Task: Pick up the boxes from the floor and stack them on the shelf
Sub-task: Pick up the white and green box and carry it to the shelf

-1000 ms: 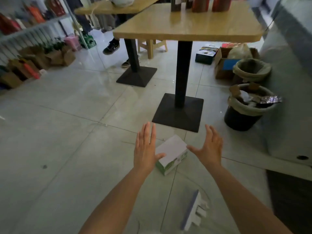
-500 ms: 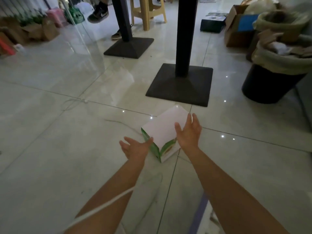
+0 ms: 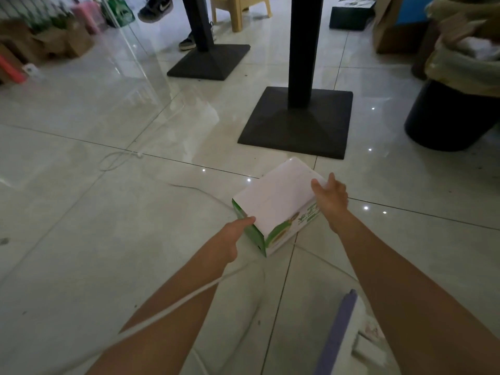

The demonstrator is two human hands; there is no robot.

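Observation:
A white box with green printed sides (image 3: 276,201) lies on the pale tiled floor just in front of a table's black square base. My left hand (image 3: 230,236) grips the box's near left end, thumb on the top edge. My right hand (image 3: 331,197) holds the far right side, fingers curled over the top. Whether the box has left the floor I cannot tell.
Two black table pedestals (image 3: 296,123) (image 3: 209,60) stand beyond the box. A black bin with a bag liner (image 3: 449,117) sits at the right, cardboard boxes (image 3: 392,31) behind it. A white cable (image 3: 173,307) crosses my left forearm. A person's shoes (image 3: 155,8) are at the back. A purple-edged object (image 3: 338,334) lies near right.
My view dropped closer to the floor. Both hands went from hovering open above the box to closing on its two ends.

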